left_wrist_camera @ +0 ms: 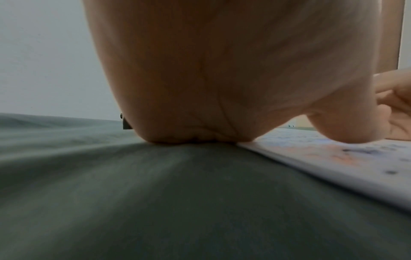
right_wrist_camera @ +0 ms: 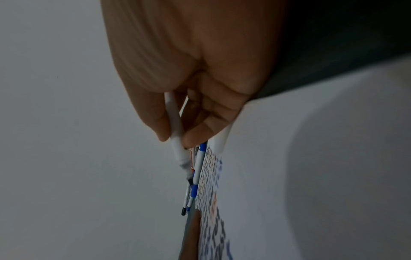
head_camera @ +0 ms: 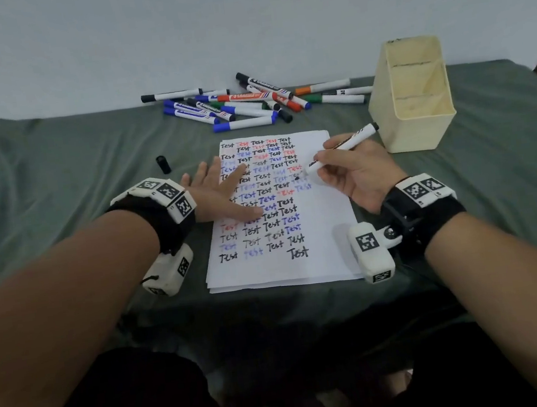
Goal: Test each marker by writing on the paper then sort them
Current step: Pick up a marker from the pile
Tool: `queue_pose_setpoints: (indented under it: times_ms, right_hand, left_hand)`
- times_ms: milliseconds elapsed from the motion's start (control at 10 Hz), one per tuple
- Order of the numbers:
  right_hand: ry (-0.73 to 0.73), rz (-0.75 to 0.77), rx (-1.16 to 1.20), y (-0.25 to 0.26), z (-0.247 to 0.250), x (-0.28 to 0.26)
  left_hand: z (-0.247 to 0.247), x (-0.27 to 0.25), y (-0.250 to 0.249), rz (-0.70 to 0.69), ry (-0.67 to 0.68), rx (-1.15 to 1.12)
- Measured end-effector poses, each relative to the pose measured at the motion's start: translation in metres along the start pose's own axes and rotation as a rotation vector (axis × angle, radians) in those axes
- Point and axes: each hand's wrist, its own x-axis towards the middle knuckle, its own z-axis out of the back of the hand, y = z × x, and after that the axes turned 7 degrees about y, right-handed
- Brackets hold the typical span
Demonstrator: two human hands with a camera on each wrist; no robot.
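Currently we test: right hand pinches the uncapped black marker, tip on the paper; left hand lies flat, fingers straight. Next: recap with the cap far left, then sort.

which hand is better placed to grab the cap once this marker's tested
Left, probably. The left hand lies flat on the paper, free, nearest the cap. The right hand grips the marker.
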Motion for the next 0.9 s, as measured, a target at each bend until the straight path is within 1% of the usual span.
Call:
queue_pose_setpoints:
  times_ms: [200, 300, 500, 700, 900]
  right_hand:
    - [0.044, 0.071, -0.190, -0.005, -0.003, -0.004]
    - [0.044, 0.083, -0.264, -0.006, -0.005, -0.005]
    - [0.043, 0.094, -0.323, -0.007, -0.006, -0.005]
    - [0.083, 0.086, -0.391, -0.009, -0.006, -0.004]
    - [0.066, 0.103, -0.310, -0.009, -0.002, -0.004]
  left_hand:
    - [-0.002, -0.002, -0.003, 0.006, 0.006, -0.002]
    - [-0.001, -0.006, -0.004, 0.010, -0.002, -0.005]
    - [0.000, -0.010, -0.005, 0.018, 0.000, -0.013]
    - [0.000, -0.010, -0.006, 0.017, 0.000, -0.019]
    - [0.000, -0.010, -0.006, 0.017, 0.001, -0.017]
